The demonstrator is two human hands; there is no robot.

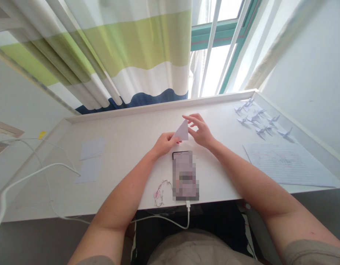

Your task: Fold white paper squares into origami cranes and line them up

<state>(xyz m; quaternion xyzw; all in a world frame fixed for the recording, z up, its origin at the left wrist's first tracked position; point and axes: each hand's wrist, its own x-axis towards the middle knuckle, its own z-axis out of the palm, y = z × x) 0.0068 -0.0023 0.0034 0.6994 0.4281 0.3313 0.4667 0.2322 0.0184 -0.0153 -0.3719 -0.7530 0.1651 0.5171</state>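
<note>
A white paper folded into a triangle is held up over the desk. My left hand pinches its lower left part between thumb and fingers. Beside the paper's right edge is my right hand, its thumb and fingers apart. One fingertip is at the paper's top corner; whether it touches cannot be made out. Below the hands lies a phone with a blurred screen, a charging cable plugged into its near end and a beaded strap on its left.
Several folded paper cranes stand at the far right of the white desk. Nearer on the right are written sheets. Small paper sheets lie on the left, near a white cable. A raised rim borders the desk before a curtain.
</note>
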